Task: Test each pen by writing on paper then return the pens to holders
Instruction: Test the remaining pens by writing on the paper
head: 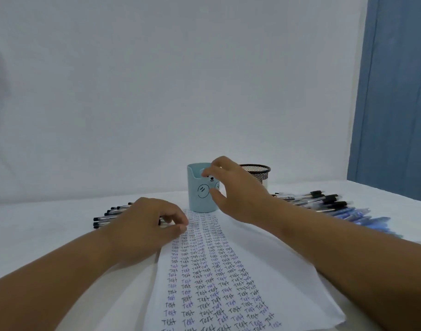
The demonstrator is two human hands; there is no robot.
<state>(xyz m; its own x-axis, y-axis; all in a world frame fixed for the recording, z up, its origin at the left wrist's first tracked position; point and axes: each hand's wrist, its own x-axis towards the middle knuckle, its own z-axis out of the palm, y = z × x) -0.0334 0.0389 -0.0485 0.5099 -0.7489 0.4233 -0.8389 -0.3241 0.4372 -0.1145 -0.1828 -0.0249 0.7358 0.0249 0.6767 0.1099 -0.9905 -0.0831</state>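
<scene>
White table [49, 225], perhaps blue curtain [396, 91]

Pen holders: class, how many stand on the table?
2. The pale blue holder stands at the paper's far end; the black mesh holder is behind it, partly hidden by the right hand.

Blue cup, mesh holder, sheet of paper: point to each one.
Blue cup [200, 199]: head view, front wall beside the drawn face.
Mesh holder [261, 174]: head view, black mesh wall under the rim.
Sheet of paper [288, 271]: head view, blank right margin.
</scene>
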